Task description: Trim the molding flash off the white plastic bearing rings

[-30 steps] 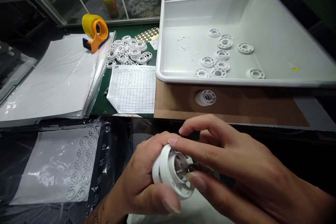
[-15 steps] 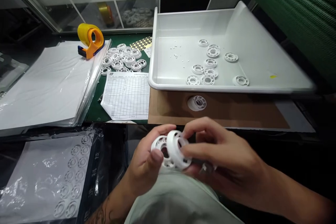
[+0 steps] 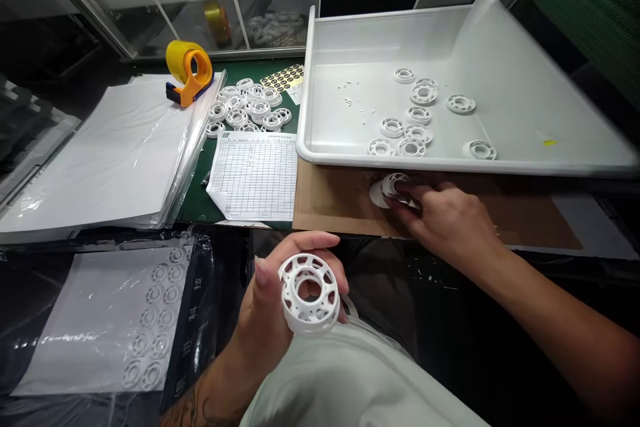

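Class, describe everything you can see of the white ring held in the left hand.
The white ring is round, with a central hole and a row of cut-outs spaced around its face. It looks like hard plastic. The left hand holds it with its face tilted toward the camera, above the person's pale clothing. Something white shows just behind it; whether that is a second ring is unclear.

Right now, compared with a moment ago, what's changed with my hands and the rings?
Your right hand has left your left hand and reached forward to the stack on the cardboard, fingers on a ring there; whether it has let go, I can't tell. Your left hand still holds a ring, now face up toward you. The tray, tape dispenser and form stayed put.
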Motion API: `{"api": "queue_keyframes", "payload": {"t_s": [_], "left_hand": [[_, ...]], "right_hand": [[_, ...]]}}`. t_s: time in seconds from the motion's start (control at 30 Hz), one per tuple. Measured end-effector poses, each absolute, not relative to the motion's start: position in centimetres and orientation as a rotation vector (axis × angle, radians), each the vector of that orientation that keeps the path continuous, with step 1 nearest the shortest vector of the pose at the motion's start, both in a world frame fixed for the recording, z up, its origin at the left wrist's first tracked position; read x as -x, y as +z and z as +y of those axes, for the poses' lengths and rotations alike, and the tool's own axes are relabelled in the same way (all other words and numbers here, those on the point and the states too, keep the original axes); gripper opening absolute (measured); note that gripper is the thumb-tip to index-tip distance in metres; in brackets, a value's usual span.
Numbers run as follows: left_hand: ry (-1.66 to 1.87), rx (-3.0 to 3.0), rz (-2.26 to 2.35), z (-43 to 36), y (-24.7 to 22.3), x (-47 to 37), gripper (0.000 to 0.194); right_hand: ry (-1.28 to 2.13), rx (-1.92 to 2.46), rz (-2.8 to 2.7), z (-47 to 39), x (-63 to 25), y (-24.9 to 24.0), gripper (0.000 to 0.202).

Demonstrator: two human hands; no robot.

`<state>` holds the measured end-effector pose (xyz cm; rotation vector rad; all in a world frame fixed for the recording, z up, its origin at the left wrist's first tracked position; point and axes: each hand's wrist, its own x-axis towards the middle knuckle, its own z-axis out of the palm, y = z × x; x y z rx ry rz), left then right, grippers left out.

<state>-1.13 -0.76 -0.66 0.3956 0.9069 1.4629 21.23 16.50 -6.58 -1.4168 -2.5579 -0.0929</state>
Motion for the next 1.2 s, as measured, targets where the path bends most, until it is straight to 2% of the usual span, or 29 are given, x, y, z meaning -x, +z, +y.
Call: {"api": "queue_keyframes", "payload": {"t_s": [0.27,0.4,0.5,0.57,0.63,0.73,0.8,0.93,1.2], "left_hand": [[1.455,-0.476,0.816,-0.6,-0.8,1.3,0.073],[1.494,-0.458,0.806,-0.5,-0.8,1.1,0.072],[1.456,-0.475,0.806,-0.3,-1.3,1.0,0.073],[1.411,-0.538,0.853,-0.2,-2.0,1.1,0.076],[1.383,-0.66,0.939,-0.1,-2.9,1.1,0.08],[1.37,-0.797,1.051,-0.1,-4.1,1.3,0.085],[1.398,-0.764,1.035,-0.2,-4.5,1.4,0.086],[1.468,-0.583,0.889,-0.1,-3.6,1.2,0.082],[1.472,-0.417,0.783,0.3,-1.1,0.9,0.085]], "right_hand": [[-0.071,1.354,-2.58,17.3,-21.5,-7.1,0.034],[-0.075,1.202,-2.449,15.2,-21.5,-5.2,0.037],[0.311,0.758,-2.372,12.4,-20.5,-2.2,0.018],[0.624,0.468,-2.409,10.7,-19.3,-0.6,0.023],[0.801,0.309,-2.462,9.6,-18.0,0.3,0.028],[0.965,0.235,-2.456,9.2,-16.8,0.5,0.041],[1.041,0.262,-2.397,9.5,-16.8,0.6,0.039],[0.947,0.453,-2.341,10.7,-18.3,1.2,0.027],[0.752,0.636,-2.441,11.1,-20.5,1.8,0.026]]}}
